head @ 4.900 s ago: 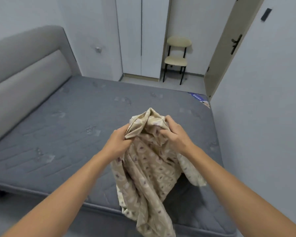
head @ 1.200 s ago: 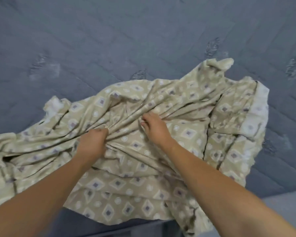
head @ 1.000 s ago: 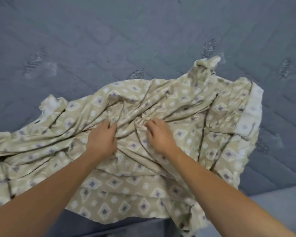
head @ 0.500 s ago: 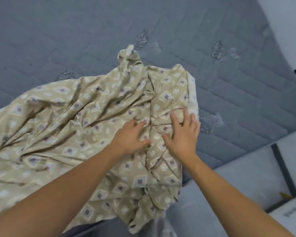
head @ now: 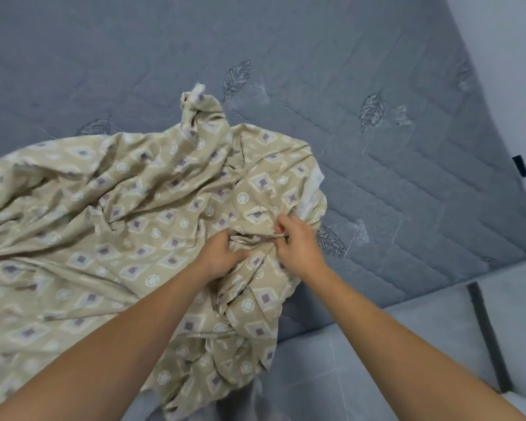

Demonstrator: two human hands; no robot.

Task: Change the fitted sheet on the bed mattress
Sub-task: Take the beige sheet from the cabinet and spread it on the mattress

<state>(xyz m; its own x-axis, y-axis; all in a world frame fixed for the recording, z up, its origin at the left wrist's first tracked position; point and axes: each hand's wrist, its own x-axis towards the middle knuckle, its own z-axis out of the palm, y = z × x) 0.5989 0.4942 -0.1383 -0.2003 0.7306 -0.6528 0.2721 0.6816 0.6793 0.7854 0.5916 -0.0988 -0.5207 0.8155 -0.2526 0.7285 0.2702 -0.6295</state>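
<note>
Gripping bunched folds of the crumpled beige diamond-patterned fitted sheet on the grey mattress: left hand, right hand.

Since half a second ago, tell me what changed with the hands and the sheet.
Both hands went from flat on the sheet to gripping it: left hand and right hand now bunch a fold between them. The sheet stays crumpled on the bare mattress.
</note>
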